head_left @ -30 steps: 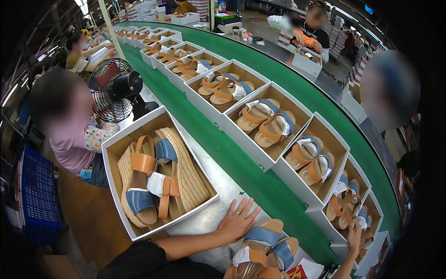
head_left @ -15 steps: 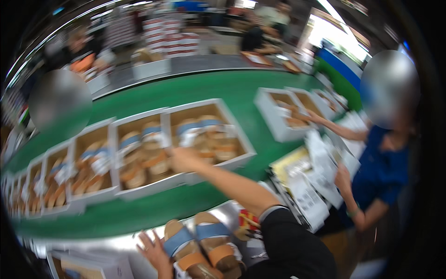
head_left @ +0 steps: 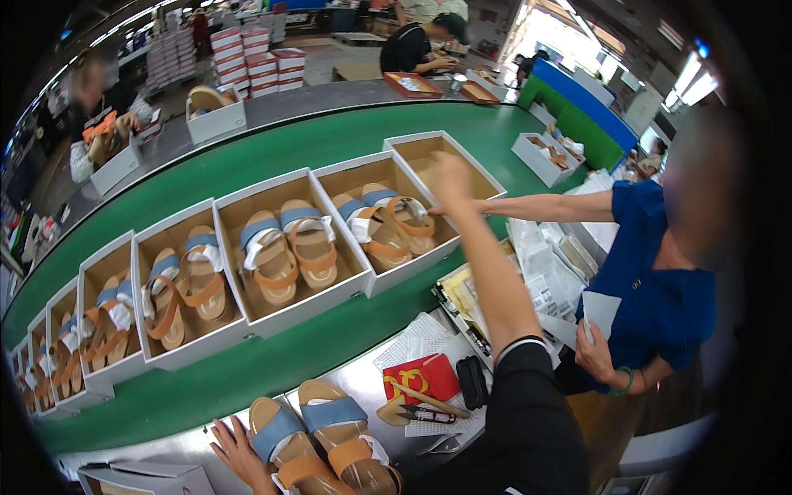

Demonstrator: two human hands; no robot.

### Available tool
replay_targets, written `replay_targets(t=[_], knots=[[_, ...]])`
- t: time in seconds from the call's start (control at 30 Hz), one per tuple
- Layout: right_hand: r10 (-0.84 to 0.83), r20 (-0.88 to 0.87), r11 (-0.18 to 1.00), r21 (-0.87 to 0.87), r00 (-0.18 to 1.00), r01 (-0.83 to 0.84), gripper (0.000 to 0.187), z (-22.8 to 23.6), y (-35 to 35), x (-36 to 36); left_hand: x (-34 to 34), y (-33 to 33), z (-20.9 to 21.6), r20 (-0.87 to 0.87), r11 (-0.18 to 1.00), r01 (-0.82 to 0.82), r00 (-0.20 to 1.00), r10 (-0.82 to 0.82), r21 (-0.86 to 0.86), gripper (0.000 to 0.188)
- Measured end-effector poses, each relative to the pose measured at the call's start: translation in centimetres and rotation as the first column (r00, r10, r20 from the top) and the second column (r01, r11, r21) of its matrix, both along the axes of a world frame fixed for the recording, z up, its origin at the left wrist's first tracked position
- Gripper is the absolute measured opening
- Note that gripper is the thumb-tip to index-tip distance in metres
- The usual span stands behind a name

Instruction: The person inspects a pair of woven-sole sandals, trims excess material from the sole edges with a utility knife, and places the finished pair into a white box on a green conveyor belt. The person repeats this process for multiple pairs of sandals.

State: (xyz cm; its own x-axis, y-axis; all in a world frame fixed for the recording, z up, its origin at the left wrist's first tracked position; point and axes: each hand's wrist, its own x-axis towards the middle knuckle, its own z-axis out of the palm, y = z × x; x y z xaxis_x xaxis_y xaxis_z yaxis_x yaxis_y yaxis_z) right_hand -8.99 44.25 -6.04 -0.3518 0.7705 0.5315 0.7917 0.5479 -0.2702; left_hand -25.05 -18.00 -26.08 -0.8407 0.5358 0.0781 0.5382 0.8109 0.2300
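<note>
My left hand (head_left: 237, 454) lies with fingers spread on the metal worktable, beside a pair of sandals (head_left: 334, 414) with blue and tan straps. My right arm stretches out over the green conveyor belt. At its end, my right hand (head_left: 450, 181) is smeared by motion above a white box (head_left: 410, 154) with a bare brown inside; its fingers cannot be made out. Adjoining that box on the left is another open white box (head_left: 418, 264) holding a pair of sandals. A co-worker's hand (head_left: 445, 209) reaches to these two boxes, partly hidden behind my forearm.
A row of white boxes (head_left: 309, 307) with sandals curves leftward along the green belt (head_left: 272, 351). On the metal table lie a red pouch (head_left: 441, 375), a black case (head_left: 472, 382) and a wooden-handled tool (head_left: 429, 400). A co-worker in blue (head_left: 652, 318) stands close on the right, holding paper.
My right hand has moved from the sandal boxes to the bare box farther right. The co-worker's hand has come from the far right boxes toward mine. My left hand stays by the sandals.
</note>
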Motion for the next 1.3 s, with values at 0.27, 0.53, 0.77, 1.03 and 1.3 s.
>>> replay_targets(t=[0.27, 0.53, 0.77, 1.03, 1.3], knots=[[-0.37, 0.472, 0.928, 0.157, 0.8, 0.336, 0.044, -5.4, 6.4, 12.1, 2.3, -0.3, 5.1, 0.28, 0.774, -0.168, 0.96, -0.013, 0.611, 0.035], [-0.602, -0.46, 0.681, -0.723, 0.653, 0.119, 0.066, -11.6, 7.9, 9.6, 11.0, -7.8, 9.8, 0.893, 0.655, -0.617, 0.385, -0.231, 0.436, 0.06], [-0.521, -0.757, 0.617, -0.653, 0.395, -0.438, 0.027, -7.0, 9.9, 13.6, 10.6, -3.6, 8.8, 0.811, 0.502, -0.666, 0.288, -0.509, 0.551, 0.065], [-0.258, -0.959, 0.688, -0.266, 0.115, -0.675, 0.026, 1.6, -9.2, 13.4, 7.4, -0.2, 9.0, 0.866, 0.312, -0.942, -0.052, -0.498, 0.122, 0.048], [-0.291, -0.864, 0.452, -0.502, 0.41, -0.737, 0.033, 1.7, -26.9, 5.9, 3.4, 4.3, 10.3, 0.841, 0.487, -0.792, 0.06, -0.538, 0.369, 0.05]])
